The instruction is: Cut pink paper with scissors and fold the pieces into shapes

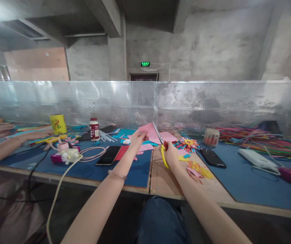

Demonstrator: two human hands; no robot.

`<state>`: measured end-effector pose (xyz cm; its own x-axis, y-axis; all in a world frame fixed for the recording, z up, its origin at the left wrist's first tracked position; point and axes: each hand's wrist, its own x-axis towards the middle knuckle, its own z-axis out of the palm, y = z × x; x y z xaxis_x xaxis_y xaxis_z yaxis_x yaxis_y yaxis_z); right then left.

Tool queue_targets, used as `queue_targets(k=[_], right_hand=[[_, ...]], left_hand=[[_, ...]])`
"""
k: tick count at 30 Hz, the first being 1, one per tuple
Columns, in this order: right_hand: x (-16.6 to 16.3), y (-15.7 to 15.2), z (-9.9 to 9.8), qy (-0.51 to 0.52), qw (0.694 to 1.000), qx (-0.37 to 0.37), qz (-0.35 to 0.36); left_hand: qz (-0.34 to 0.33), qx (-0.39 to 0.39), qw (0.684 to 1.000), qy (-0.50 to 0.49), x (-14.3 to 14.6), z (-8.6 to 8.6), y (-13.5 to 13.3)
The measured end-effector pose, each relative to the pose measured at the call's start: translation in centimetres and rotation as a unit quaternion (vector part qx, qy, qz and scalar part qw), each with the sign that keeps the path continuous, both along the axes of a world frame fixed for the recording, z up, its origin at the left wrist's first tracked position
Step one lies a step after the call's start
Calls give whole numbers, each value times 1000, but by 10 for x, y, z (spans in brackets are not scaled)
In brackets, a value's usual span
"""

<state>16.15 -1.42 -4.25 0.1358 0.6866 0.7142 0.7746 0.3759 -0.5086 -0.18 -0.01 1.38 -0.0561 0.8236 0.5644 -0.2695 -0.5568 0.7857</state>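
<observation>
My left hand (138,138) pinches a sheet of pink paper (148,129) by its near left edge, above the table. My right hand (172,154) is closed round the yellow handles of a pair of scissors (158,132), whose metal blades point up and away at the right edge of the pink paper. Whether the blades are cutting into the paper I cannot tell. Beneath and behind the hands lie more pink and blue sheets. Just right of the scissors is a red, orange and blue paper flower (188,144), with yellow and pink scraps (197,170) nearer me.
A dark phone (108,155), a coffee bottle (94,129) and a yellow can (58,124) stand or lie to the left. On the right are a black phone (213,158), a white power bank (258,160) and colourful sticks (252,139). Another person's arms (13,144) reach in from the left.
</observation>
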Motion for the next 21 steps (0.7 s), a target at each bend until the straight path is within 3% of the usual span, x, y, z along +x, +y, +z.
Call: queue_targets(k=[21], right_hand=[[1, 3, -2, -2, 1000, 8, -6]], left_hand=[[-1, -6, 1000, -10, 1, 4, -7]])
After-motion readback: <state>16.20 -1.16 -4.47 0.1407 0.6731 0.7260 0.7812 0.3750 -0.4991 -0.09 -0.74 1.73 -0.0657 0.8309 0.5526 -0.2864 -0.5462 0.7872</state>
